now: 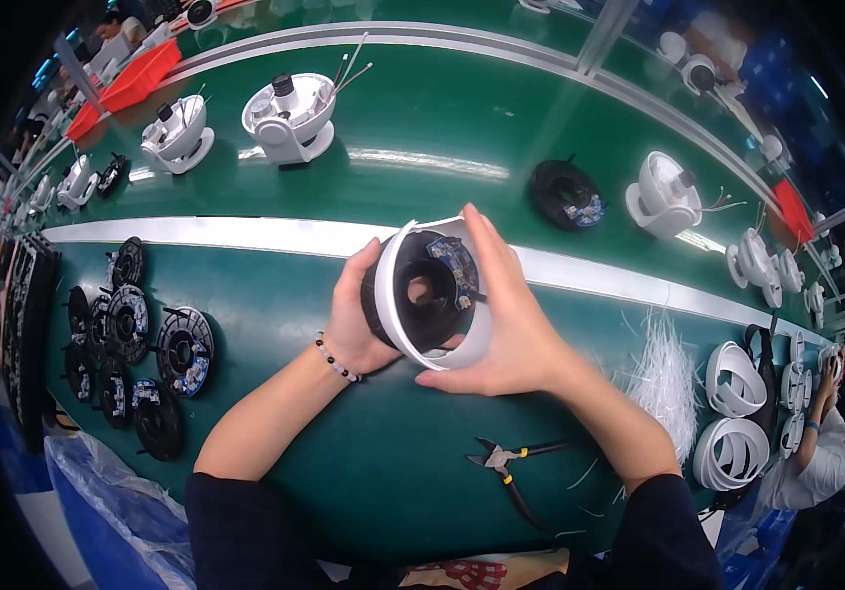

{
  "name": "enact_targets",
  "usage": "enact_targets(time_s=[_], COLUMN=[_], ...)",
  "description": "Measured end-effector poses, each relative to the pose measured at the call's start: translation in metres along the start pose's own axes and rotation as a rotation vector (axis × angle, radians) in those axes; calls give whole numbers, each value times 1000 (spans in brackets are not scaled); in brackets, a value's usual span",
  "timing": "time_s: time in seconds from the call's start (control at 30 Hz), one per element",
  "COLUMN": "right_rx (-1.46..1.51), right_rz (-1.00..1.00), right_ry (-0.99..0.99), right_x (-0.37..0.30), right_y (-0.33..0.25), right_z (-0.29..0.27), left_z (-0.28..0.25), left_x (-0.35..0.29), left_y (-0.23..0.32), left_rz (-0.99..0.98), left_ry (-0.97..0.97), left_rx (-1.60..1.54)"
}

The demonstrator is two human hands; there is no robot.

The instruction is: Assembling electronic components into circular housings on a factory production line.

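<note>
The white plastic ring housing (429,291) with a black round insert (421,285) and a small blue circuit board (452,267) inside sits between both hands, held up above the green work table (344,452), approx. at centre of view. Its open face points toward the camera and a bit to the left; the ring axis is tilted, no real long axis as it is round. The left hand (356,320) is clamped on the left rim, fingers behind the housing, thumb at the edge. The right hand (506,324) is wrapped on the right and lower side, fingers stretched up along the rim. Near the right forearm lie black-handled cutting pliers (503,462) and a pile of white cable ties (661,379). At left lie black round inserts (137,344), at right stacked white rings (735,413).
</note>
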State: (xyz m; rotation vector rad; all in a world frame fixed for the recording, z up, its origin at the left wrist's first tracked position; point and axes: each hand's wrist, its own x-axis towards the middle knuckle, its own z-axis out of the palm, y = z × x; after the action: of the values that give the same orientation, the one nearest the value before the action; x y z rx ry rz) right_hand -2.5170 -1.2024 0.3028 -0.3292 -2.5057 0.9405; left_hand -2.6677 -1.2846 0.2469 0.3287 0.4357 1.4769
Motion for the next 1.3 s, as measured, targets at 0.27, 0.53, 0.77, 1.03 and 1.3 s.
enact_targets(time_s=[0.27,0.53,0.77,1.03,1.3], right_rx=[-190,-151,-215,-171,-111], right_rz=[35,-28,62,22,-107], right_ry=[-50,-164,-66,-17,21], right_x=[14,24,30,37,40], right_y=[-16,-16,-25,-28,-20], right_z=[17,26,46,60,72], left_z=[2,-5,-6,-9,-12], left_x=[-11,-20,-28,-40,-49], left_y=[12,19,33,48,58], left_rz=[15,-22,-3,1,61], left_ry=[56,163,103,72,115], left_rx=[-57,-13,6,41,-24])
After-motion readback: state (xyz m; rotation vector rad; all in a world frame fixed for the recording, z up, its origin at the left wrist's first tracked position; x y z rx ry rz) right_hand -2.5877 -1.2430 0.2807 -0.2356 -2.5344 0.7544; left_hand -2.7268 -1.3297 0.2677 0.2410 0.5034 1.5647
